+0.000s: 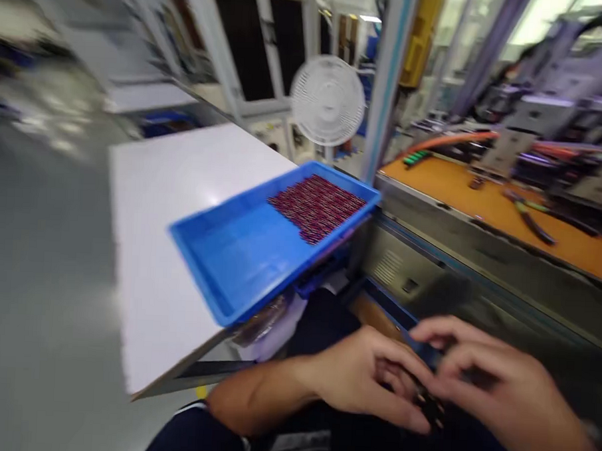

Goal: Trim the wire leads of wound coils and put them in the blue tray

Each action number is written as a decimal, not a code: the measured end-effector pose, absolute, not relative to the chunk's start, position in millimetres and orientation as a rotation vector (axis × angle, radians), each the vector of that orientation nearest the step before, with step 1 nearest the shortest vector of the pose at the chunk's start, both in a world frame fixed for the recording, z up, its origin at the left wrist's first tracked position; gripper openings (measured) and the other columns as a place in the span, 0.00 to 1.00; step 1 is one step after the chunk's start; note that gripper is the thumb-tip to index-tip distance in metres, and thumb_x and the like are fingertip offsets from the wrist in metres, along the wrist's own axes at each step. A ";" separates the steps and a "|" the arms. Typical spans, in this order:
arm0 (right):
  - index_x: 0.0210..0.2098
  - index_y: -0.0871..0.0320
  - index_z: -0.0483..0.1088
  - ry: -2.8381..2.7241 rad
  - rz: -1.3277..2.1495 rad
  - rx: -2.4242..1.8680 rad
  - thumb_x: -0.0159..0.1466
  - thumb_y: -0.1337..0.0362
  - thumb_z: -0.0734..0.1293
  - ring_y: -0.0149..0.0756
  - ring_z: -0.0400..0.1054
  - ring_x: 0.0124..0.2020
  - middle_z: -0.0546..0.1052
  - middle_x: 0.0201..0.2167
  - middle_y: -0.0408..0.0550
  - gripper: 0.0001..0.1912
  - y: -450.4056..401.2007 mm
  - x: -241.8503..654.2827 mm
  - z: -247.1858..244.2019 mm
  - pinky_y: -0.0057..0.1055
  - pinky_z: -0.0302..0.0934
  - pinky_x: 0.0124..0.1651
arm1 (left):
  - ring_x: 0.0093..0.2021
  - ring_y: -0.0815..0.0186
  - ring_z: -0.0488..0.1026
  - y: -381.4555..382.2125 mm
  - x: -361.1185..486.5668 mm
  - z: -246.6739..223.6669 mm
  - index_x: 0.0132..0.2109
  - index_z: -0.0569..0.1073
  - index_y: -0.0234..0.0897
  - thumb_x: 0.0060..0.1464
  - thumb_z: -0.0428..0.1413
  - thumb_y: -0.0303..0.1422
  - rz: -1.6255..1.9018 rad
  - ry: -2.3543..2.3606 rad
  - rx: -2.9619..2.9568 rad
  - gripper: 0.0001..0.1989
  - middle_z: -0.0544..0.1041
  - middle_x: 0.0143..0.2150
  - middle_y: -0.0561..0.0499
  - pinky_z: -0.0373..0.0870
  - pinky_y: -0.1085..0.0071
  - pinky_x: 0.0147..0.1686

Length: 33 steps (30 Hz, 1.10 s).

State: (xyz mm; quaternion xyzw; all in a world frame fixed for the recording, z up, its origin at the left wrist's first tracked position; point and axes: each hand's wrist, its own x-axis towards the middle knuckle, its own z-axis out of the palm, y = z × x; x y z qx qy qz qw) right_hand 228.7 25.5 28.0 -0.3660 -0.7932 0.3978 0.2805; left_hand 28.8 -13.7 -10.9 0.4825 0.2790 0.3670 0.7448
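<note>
Small dark piece [431, 409] with coppery specks sits at the fingertips of both hands, low right of view, above the lap; left hand [374, 375] is curled, thumb and fingers bent around the near-left side of it; right hand [498, 380] comes in from the right, fingers bent, tips meeting or nearly meeting the left's; blur hides which hand has the grip, or if both do, cannot tell; long axis of the piece not readable either; key relation: blue tray [245, 249] lies forward and to the left of both hands, well apart from them, left hand nearer; tray's long axis runs diagonally, near-left to far-right; thin dark red pieces [321, 210] are packed together at its far-right end, blue floor showing at the near-left end; tray rests on white tabletop [164, 259], its long near side along or slightly past the tabletop edge, overhang hard to judge; raised tray rim stands between hands and packed pieces, so any path there goes up and over it; metal cabinet [409, 270] and orange work surface [570, 230] bound the right side, limiting the right hand more; widest room is over the lap and toward the tray's near side.
</note>
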 end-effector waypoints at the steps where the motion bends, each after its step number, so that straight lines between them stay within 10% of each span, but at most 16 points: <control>1: 0.20 0.55 0.73 -2.107 1.127 -0.988 0.61 0.44 0.72 0.42 0.73 0.39 0.78 0.42 0.48 0.24 24.6 231.2 31.8 0.35 0.69 0.44 | 0.29 0.76 0.72 -11.7 30.0 -12.9 0.42 0.80 0.34 0.40 0.71 0.39 0.799 0.591 1.037 0.21 0.77 0.34 0.53 0.72 0.77 0.34; 11: 0.21 0.56 0.70 -1.968 1.227 -0.938 0.61 0.66 0.73 0.35 0.69 0.40 0.77 0.43 0.44 0.13 29.8 229.3 35.5 0.31 0.64 0.46 | 0.29 0.78 0.69 -8.9 34.0 -4.7 0.43 0.80 0.32 0.44 0.66 0.22 0.784 0.554 0.989 0.16 0.80 0.42 0.46 0.70 0.77 0.34; 23: 0.20 0.54 0.71 -1.796 1.283 -1.287 0.61 0.54 0.71 0.38 0.72 0.40 0.77 0.41 0.44 0.17 7.4 241.2 32.9 0.33 0.63 0.49 | 0.33 0.73 0.74 -7.6 33.2 -16.3 0.43 0.81 0.36 0.43 0.69 0.28 0.972 0.531 0.940 0.17 0.78 0.41 0.48 0.72 0.75 0.37; 33: 0.28 0.53 0.70 -1.960 1.521 -1.317 0.66 0.53 0.64 0.31 0.60 0.24 0.67 0.22 0.39 0.14 4.4 240.5 48.1 0.27 0.54 0.27 | 0.34 0.72 0.74 -6.7 34.9 -11.5 0.42 0.80 0.32 0.44 0.68 0.26 0.963 0.545 1.043 0.15 0.77 0.42 0.45 0.74 0.75 0.37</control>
